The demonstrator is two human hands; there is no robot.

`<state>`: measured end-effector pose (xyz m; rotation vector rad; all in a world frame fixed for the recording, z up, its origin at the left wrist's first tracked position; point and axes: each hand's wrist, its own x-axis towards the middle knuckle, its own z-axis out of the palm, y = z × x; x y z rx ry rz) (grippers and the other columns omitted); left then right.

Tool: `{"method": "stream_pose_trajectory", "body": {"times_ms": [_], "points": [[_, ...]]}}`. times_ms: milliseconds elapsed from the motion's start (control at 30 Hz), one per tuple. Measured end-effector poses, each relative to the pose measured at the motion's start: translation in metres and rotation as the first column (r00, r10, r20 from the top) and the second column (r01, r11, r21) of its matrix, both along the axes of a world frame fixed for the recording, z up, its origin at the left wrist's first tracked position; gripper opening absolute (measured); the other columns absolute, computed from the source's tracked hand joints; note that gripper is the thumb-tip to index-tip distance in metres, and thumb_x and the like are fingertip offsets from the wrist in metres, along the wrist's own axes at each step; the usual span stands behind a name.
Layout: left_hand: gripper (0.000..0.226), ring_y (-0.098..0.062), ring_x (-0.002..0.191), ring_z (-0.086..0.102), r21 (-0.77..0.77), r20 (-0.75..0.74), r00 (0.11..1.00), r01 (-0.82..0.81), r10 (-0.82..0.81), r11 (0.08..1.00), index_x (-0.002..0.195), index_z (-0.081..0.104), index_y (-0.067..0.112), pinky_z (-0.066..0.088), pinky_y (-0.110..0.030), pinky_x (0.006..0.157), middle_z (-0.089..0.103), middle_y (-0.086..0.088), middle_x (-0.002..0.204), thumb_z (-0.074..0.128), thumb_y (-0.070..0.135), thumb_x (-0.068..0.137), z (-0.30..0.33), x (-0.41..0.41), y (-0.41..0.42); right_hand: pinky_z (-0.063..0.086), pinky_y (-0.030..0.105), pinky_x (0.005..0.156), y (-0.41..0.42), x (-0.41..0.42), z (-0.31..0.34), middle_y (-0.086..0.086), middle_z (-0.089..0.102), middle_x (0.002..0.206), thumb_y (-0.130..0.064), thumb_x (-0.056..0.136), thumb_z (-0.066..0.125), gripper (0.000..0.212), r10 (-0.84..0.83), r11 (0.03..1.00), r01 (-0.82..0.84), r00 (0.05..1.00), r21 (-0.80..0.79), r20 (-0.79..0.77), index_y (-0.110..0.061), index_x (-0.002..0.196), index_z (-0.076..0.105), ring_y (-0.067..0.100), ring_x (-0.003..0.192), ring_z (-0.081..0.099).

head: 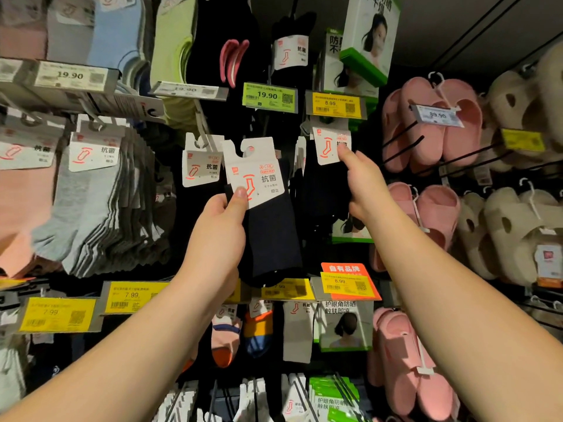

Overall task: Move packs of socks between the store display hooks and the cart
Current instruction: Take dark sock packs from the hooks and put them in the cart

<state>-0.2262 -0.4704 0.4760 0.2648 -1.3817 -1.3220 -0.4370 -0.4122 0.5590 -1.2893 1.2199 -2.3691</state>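
My left hand grips a pack of dark navy socks by the lower edge of its white card label, thumb on the front. The pack is raised in front of the display, its label's hook slot free of any hook. To the right, my right hand pinches the white label of a second dark sock pack, which still hangs on its display hook under a yellow 8.99 price tag. Another dark pack hangs on the hook just left of the held one. No cart is in view.
Grey and pink sock packs hang on hooks at the left. Pink and cream slippers fill hooks on the right. Green face-mask boxes hang above. Yellow price tags line the lower rail, with more socks below.
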Motion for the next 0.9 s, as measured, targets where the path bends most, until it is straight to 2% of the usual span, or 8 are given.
{"method": "stream_pose_trajectory", "body": {"times_ms": [167, 300, 400, 533, 633, 767, 833, 900], "points": [[0.028, -0.013, 0.097, 0.073, -0.012, 0.01, 1.0, 0.007, -0.007, 1.0, 0.104, 0.065, 0.019, 0.057, -0.05, 0.094, 0.076, 0.005, 0.101, 0.052, 0.043, 0.102, 0.0, -0.002, -0.001, 0.06, 0.043, 0.087, -0.009, -0.013, -0.007, 0.006, 0.078, 0.103, -0.033, 0.099, 0.062, 0.027, -0.096, 0.985, 0.098, 0.995, 0.144, -0.024, -0.012, 0.115, 0.067, 0.025, 0.098, 0.074], [0.028, -0.017, 0.1, 0.072, -0.013, 0.022, 1.0, 0.021, -0.021, 1.0, 0.105, 0.064, 0.019, 0.056, -0.053, 0.095, 0.076, 0.003, 0.103, 0.052, 0.044, 0.102, 0.0, -0.006, 0.0, 0.057, 0.036, 0.084, -0.016, -0.015, -0.013, 0.002, 0.072, 0.115, -0.048, 0.098, 0.056, 0.046, -0.238, 0.924, 0.269, 0.96, 0.271, -0.145, -0.012, 0.127, 0.061, 0.021, 0.102, 0.07], [0.03, -0.017, 0.1, 0.072, -0.018, 0.026, 0.999, 0.031, -0.03, 0.999, 0.108, 0.064, 0.018, 0.057, -0.052, 0.094, 0.076, 0.003, 0.105, 0.052, 0.045, 0.102, 0.002, -0.01, 0.0, 0.054, 0.041, 0.094, -0.018, -0.016, -0.014, 0.001, 0.067, 0.11, -0.058, 0.095, 0.054, 0.044, -0.334, 0.852, 0.405, 0.909, 0.333, -0.25, -0.015, 0.106, 0.06, 0.021, 0.101, 0.065], [0.028, -0.013, 0.101, 0.072, -0.017, 0.031, 0.998, 0.059, -0.059, 0.998, 0.115, 0.062, 0.018, 0.058, -0.047, 0.093, 0.075, 0.004, 0.109, 0.051, 0.041, 0.103, 0.003, -0.015, 0.002, 0.049, 0.034, 0.072, -0.015, -0.014, -0.015, 0.0, 0.063, 0.1, -0.059, 0.097, 0.052, 0.039, -0.342, 0.808, 0.444, 0.889, 0.388, -0.304, -0.02, 0.1, 0.055, 0.015, 0.084, 0.059], [0.028, -0.015, 0.103, 0.071, -0.03, 0.042, 0.997, 0.06, -0.059, 0.998, 0.115, 0.062, 0.018, 0.057, -0.048, 0.094, 0.075, 0.004, 0.109, 0.052, 0.041, 0.103, 0.005, -0.017, 0.003, 0.051, 0.036, 0.084, -0.012, -0.017, -0.018, 0.0, 0.062, 0.109, -0.061, 0.095, 0.053, 0.046, -0.333, 0.783, 0.446, 0.889, 0.433, -0.315, -0.017, 0.11, 0.054, 0.02, 0.096, 0.06], [0.028, -0.014, 0.103, 0.071, -0.038, 0.045, 0.996, 0.081, -0.079, 0.996, 0.118, 0.062, 0.018, 0.057, -0.047, 0.094, 0.075, 0.004, 0.11, 0.052, 0.04, 0.103, 0.005, -0.019, 0.003, 0.049, 0.038, 0.091, 0.002, -0.019, -0.029, 0.003, 0.057, 0.12, -0.061, 0.091, 0.058, 0.05, -0.577, 0.667, 0.709, 0.685, 0.227, -0.444, -0.017, 0.114, 0.054, 0.024, 0.112, 0.057], [0.024, -0.013, 0.104, 0.071, -0.049, 0.051, 0.994, 0.097, -0.095, 0.994, 0.114, 0.063, 0.02, 0.057, -0.046, 0.094, 0.075, 0.005, 0.11, 0.051, 0.038, 0.104, 0.004, -0.021, 0.004, 0.047, 0.033, 0.08, 0.012, -0.004, -0.038, 0.0, 0.062, 0.109, -0.054, 0.098, 0.052, 0.034, -0.556, 0.742, 0.658, 0.71, 0.127, -0.432, -0.02, 0.101, 0.057, 0.015, 0.096, 0.059], [0.02, -0.014, 0.103, 0.071, -0.059, 0.058, 0.992, 0.119, -0.116, 0.991, 0.109, 0.064, 0.023, 0.058, -0.047, 0.093, 0.075, 0.004, 0.109, 0.052, 0.037, 0.104, 0.004, -0.026, 0.007, 0.044, 0.028, 0.072, 0.018, 0.015, -0.049, -0.007, 0.067, 0.093, -0.057, 0.101, 0.045, 0.039, -0.3, 0.91, 0.371, 0.897, 0.185, -0.324, -0.023, 0.093, 0.063, 0.009, 0.082, 0.06]]}}
